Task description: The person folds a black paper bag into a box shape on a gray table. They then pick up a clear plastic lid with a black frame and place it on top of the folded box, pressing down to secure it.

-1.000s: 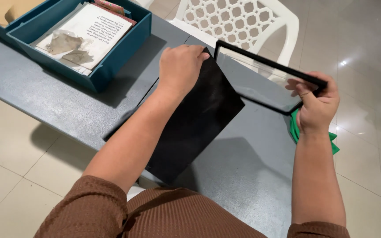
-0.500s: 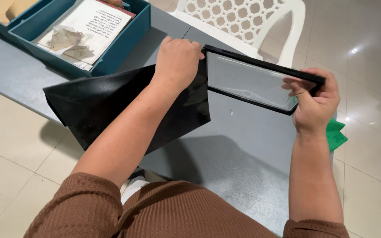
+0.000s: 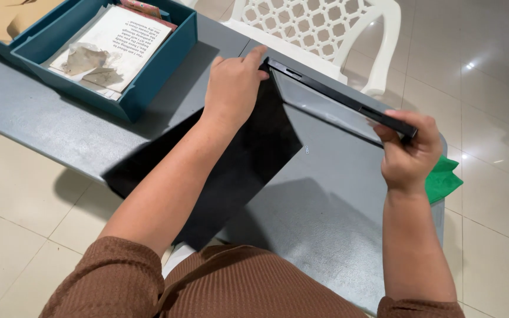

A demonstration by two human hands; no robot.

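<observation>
Teal box [image 3: 148,88]: printed sheet [image 3: 128,41], crumpled scraps [image 3: 86,59] inside.

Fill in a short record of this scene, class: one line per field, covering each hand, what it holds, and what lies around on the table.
left hand: left hand grips one end of the black frame together with a black sheet
right hand: right hand holds the frame's other end
frame: tilted, lifted off the grey table
sheet: hangs from the left grip, draping over the table edge
box: teal box with a printed paper inside
cloth: green cloth beside the right hand
chair: white chair behind the table
</observation>
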